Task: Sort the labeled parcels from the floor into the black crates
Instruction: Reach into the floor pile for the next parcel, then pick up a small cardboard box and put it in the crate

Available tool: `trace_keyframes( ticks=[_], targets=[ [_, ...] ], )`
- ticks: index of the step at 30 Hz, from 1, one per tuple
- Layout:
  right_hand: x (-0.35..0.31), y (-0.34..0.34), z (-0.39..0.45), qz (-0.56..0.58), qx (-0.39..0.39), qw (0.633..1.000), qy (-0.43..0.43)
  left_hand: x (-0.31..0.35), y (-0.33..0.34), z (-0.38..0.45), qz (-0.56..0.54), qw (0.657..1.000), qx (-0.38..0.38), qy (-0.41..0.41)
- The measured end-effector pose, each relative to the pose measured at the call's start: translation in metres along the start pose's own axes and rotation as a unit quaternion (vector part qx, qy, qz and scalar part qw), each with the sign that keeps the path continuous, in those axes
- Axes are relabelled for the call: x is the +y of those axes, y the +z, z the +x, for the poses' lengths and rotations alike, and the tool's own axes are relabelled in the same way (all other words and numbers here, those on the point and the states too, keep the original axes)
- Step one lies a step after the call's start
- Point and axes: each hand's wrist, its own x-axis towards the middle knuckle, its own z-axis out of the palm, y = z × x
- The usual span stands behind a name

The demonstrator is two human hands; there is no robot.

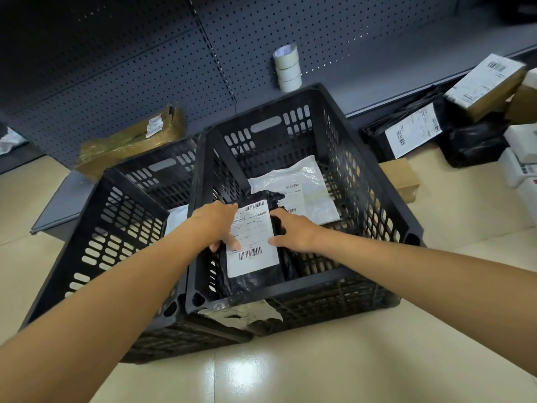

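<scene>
Black poly parcel (pixel 252 274) w/ white label, both hands (pixel 216 223) gripping, in slotted crate (pixel 363 181).

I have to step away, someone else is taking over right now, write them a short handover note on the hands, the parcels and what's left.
Left hand and right hand both grip the black parcel, label up, inside the right crate; not yet released.
Done: a white parcel already lies in that crate; another pale parcel shows in the left crate.
Left: let go of the black parcel, then sort the pile on the floor at right, including a black bag with label and a labelled carton. A brown package sits behind the left crate.
</scene>
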Motion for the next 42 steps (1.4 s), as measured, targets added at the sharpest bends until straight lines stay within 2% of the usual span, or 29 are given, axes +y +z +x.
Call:
trace_keyframes(
  ticks=[4,6,8,11,13,16,21,26,33,38,42],
  targets=[
    [0.005,-0.013,-0.005,-0.033,0.003,0.999,-0.01,-0.006,-0.021,0.003,-0.062,0.998,-0.001,-0.019],
    [0.006,-0.025,-0.006,-0.029,0.024,0.999,-0.02,-0.002,-0.03,0.004,-0.068,0.996,0.045,-0.021],
    [0.004,-0.042,-0.008,0.01,0.055,0.998,-0.027,0.01,-0.037,0.006,-0.053,0.99,0.133,-0.011],
    [0.0,-0.072,-0.014,0.072,0.117,0.989,-0.052,0.035,-0.048,0.012,-0.107,0.962,0.252,0.018],
    [0.004,-0.096,-0.02,0.059,0.174,0.98,-0.07,0.057,-0.059,0.013,-0.157,0.94,0.3,0.041],
    [0.022,-0.133,-0.033,0.062,0.257,0.961,-0.078,0.094,-0.076,0.009,-0.186,0.912,0.354,0.09],
    [0.087,-0.182,-0.063,0.063,0.328,0.942,-0.02,0.151,-0.097,0.012,-0.206,0.871,0.407,0.182],
    [0.148,-0.209,-0.092,0.069,0.346,0.933,0.071,0.208,-0.109,0.018,-0.193,0.867,0.385,0.25],
    [0.224,-0.214,-0.102,0.056,0.252,0.947,0.192,0.264,-0.114,0.049,-0.068,0.936,0.233,0.255],
    [0.254,-0.215,-0.098,0.04,0.215,0.948,0.232,0.293,-0.107,0.067,-0.024,0.955,0.153,0.253],
    [0.269,-0.212,-0.087,0.04,0.199,0.954,0.22,0.306,-0.103,0.089,-0.007,0.96,0.113,0.255]
  ],
)
